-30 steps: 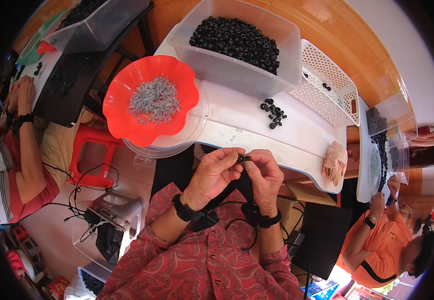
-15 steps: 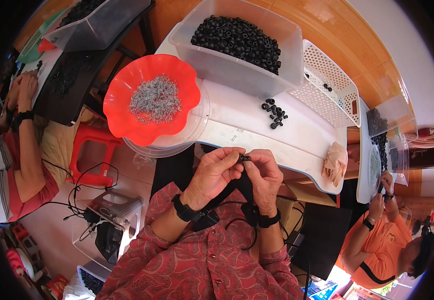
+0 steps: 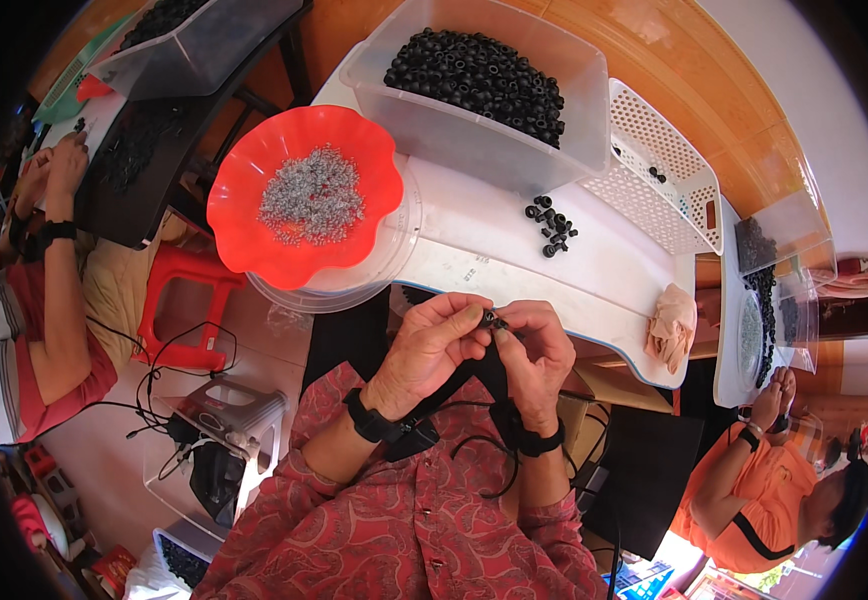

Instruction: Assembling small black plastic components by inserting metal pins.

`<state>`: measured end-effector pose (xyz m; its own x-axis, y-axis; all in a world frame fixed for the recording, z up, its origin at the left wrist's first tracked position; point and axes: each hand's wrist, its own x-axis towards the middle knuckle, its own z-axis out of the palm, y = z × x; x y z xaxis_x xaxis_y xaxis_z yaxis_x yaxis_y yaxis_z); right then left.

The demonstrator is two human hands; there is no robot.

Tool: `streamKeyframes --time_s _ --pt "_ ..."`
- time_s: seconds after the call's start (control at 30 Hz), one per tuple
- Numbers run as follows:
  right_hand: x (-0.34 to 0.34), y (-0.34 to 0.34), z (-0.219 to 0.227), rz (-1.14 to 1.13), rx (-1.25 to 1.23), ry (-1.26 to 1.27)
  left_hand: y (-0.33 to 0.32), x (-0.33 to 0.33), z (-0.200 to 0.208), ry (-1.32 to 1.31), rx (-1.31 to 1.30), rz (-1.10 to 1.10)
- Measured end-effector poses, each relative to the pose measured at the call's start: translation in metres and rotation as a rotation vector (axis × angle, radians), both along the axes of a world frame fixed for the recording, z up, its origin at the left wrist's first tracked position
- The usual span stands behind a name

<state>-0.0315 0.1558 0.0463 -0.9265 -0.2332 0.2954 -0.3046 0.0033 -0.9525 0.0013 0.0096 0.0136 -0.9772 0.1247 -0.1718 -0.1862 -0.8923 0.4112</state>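
Head view, watched from my distant seat. Largest first: the long white bench with a curved blue edge (image 3: 449, 215). On it, a translucent rectangular plastic bin (image 3: 484, 155) heaped with black ring-like pieces (image 3: 474, 85); to the bin's left and nearer, a red scalloped plastic bowl (image 3: 239, 250) of tiny clear-grey bits (image 3: 312, 195).

Next, two bare hands close together by the bench's near edge: left hand (image 3: 429, 340), right hand (image 3: 537, 355). Loose cluster of small black pieces (image 3: 558, 227) on the bench, ahead and rightward of the fingertips; right hand nearer.

Smallest: a short black plastic-looking tubular piece (image 3: 491, 319), between the hands. Left fingers pinch its left end, right fingers its right; I judge both share the grip. Long axis, as I read it, runs hand to hand, right end dipping bodyward. One part or two joined: cannot tell.
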Motion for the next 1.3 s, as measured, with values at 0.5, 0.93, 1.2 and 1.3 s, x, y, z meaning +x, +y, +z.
streamKeyframes --time_s 0.5,0.93,1.2,1.3 --pt "-0.001 -0.001 0.01 -0.049 0.223 0.176 -0.002 0.003 0.002 0.012 -0.082 -0.005" --pt "0.004 -0.006 0.022 -0.09 0.352 0.298 -0.001 0.006 0.007 0.008 -0.249 0.054" --pt "0.008 0.0 0.021 0.046 0.278 0.023 -0.008 0.008 0.01 0.008 -0.452 0.049" --pt "0.01 0.002 0.019 0.076 0.119 -0.337 -0.006 0.008 0.012 -0.002 -0.45 0.068"
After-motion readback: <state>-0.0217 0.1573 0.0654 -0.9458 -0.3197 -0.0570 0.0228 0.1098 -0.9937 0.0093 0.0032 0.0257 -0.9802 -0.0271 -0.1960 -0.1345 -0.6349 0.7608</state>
